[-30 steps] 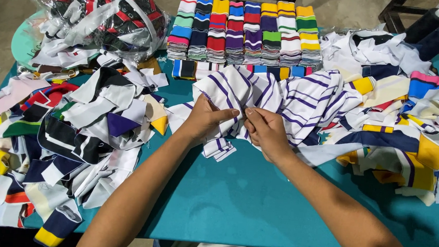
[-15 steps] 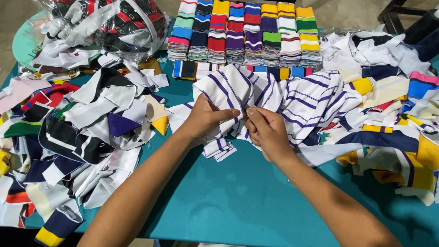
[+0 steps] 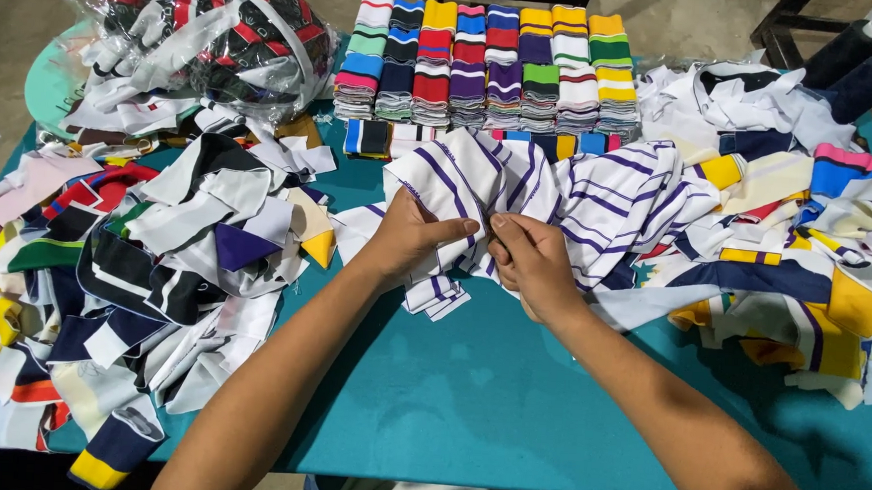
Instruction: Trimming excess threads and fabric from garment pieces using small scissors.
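Observation:
My left hand [image 3: 411, 242] and my right hand [image 3: 531, 264] meet at the middle of the teal table [image 3: 468, 396]. Both pinch a white knit fabric piece with purple stripes [image 3: 459, 177], thumbs and fingertips closed on its near edge. That piece belongs to a heap of similar white and purple striped pieces [image 3: 618, 195] spreading to the right. A small striped end [image 3: 435, 297] hangs out below my left hand onto the table.
A mixed heap of coloured collar pieces [image 3: 137, 259] covers the left side, another heap [image 3: 803, 254] the right. Neat stacks of folded striped bands [image 3: 485, 64] stand at the back. A clear plastic bag of fabric [image 3: 208, 34] lies back left. Two dark rolls [image 3: 858, 63] lie back right.
My hands have stayed on the striped piece; the fingers have shifted slightly closer together along its edge. Nothing else has moved.

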